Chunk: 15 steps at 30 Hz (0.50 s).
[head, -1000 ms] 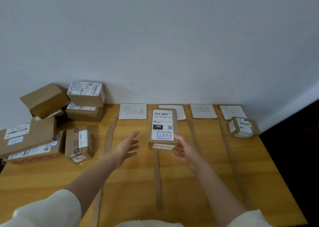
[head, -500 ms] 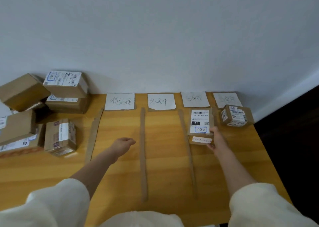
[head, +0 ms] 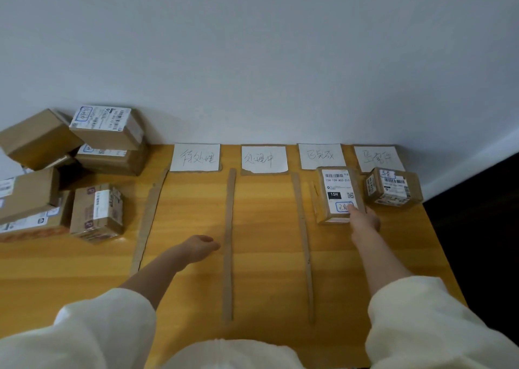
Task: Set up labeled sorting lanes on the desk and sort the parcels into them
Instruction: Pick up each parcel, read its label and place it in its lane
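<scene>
Parcel down in lane three — right hand on its near end

The parcel [head: 338, 194] sits flat on the desk [head: 264, 256] just under the third label [head: 321, 156], close beside a smaller box [head: 393, 186] in lane four. Right hand [head: 363, 219] touches its near edge — can't tell if the fingers actually grip it. Left hand [head: 200, 245] is loosely curled, holding nothing. Looks like stiff, light cardboard, probably not slippery; I'd grab it by the long sides.

The parcel [head: 338, 193] in the third lane is showing "15H-159-A03-210" and "15H"; the first paper sign [head: 195, 157] is reading "待处理".
</scene>
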{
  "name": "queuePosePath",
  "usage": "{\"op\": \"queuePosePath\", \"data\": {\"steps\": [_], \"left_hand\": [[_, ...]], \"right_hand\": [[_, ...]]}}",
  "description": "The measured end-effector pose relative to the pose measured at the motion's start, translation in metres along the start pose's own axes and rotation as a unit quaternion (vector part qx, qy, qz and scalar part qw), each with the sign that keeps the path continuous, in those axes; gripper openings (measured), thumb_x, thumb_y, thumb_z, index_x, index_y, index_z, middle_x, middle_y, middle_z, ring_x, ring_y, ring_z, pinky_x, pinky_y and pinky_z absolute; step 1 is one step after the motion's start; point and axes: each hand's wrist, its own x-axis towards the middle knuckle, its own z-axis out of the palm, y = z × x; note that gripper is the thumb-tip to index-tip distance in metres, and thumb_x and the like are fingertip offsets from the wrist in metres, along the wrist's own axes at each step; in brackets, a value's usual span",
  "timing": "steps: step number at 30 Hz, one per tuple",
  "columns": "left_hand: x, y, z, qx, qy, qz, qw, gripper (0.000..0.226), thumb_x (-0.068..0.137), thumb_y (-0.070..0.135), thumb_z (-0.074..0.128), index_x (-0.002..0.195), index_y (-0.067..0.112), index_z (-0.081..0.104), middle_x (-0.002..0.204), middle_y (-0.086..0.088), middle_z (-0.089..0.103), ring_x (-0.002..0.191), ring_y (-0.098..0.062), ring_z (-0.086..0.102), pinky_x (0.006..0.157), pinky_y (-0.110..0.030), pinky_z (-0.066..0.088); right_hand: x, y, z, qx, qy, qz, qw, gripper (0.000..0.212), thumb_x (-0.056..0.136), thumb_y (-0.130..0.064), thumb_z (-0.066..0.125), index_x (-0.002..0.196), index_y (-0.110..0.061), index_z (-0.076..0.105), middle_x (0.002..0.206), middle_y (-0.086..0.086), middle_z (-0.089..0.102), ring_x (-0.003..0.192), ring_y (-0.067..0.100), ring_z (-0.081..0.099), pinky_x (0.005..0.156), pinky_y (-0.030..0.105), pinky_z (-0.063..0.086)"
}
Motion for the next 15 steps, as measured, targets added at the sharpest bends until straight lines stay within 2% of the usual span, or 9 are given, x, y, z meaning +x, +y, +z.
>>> {"op": "queuePosePath", "data": {"steps": [5, 8, 10, 12, 15], "left_hand": [[-0.002, -0.002, 0.004, 0.016, -0.011, 0.003, 1.0, 0.059, 0.096, 0.035, 0.052, 0.146, 0.007, 0.037, 0.153, -0.012, 0.032, 0.141, -0.03, 0.031, 0.112, -0.036, 0.028], [-0.003, -0.005, 0.001, 0.011, -0.005, 0.004, 1.0, 0.058, 0.096, 0.035, 0.053, 0.145, 0.007, 0.039, 0.152, -0.012, 0.035, 0.139, -0.03, 0.034, 0.112, -0.037, 0.03], [-0.004, -0.006, -0.002, -0.002, 0.005, 0.011, 1.0, 0.055, 0.096, 0.033, 0.054, 0.143, 0.007, 0.042, 0.149, -0.012, 0.039, 0.136, -0.03, 0.038, 0.109, -0.036, 0.034], [-0.006, -0.007, -0.007, -0.012, 0.019, 0.019, 1.0, 0.051, 0.096, 0.031, 0.054, 0.14, 0.007, 0.046, 0.146, -0.012, 0.042, 0.134, -0.029, 0.041, 0.105, -0.034, 0.036], [-0.012, -0.013, -0.017, -0.041, 0.03, 0.028, 0.998, 0.045, 0.095, 0.031, 0.055, 0.134, 0.008, 0.053, 0.14, -0.012, 0.049, 0.128, -0.029, 0.046, 0.1, -0.033, 0.04]], "right_hand": [[-0.001, 0.001, 0.003, -0.025, 0.014, -0.005, 1.0, 0.045, 0.094, -0.019, 0.062, 0.137, -0.009, 0.05, 0.129, 0.012, 0.061, 0.116, 0.03, 0.059, 0.089, 0.034, 0.049], [-0.011, -0.004, 0.007, -0.044, 0.063, -0.021, 0.997, 0.054, 0.093, -0.021, 0.063, 0.142, -0.012, 0.042, 0.139, 0.014, 0.049, 0.121, 0.032, 0.055, 0.093, 0.038, 0.051], [-0.024, -0.008, 0.012, -0.061, 0.109, -0.059, 0.99, 0.053, 0.092, -0.022, 0.064, 0.14, -0.015, 0.043, 0.143, 0.014, 0.04, 0.126, 0.032, 0.048, 0.096, 0.041, 0.051], [-0.042, -0.008, 0.021, -0.073, 0.136, -0.121, 0.981, 0.046, 0.091, -0.023, 0.064, 0.134, -0.018, 0.048, 0.142, 0.012, 0.041, 0.127, 0.028, 0.044, 0.095, 0.041, 0.052], [-0.078, 0.003, 0.043, -0.06, 0.086, -0.198, 0.975, 0.032, 0.092, -0.023, 0.062, 0.123, -0.02, 0.054, 0.132, 0.004, 0.049, 0.115, 0.02, 0.054, 0.089, 0.035, 0.053]]}}
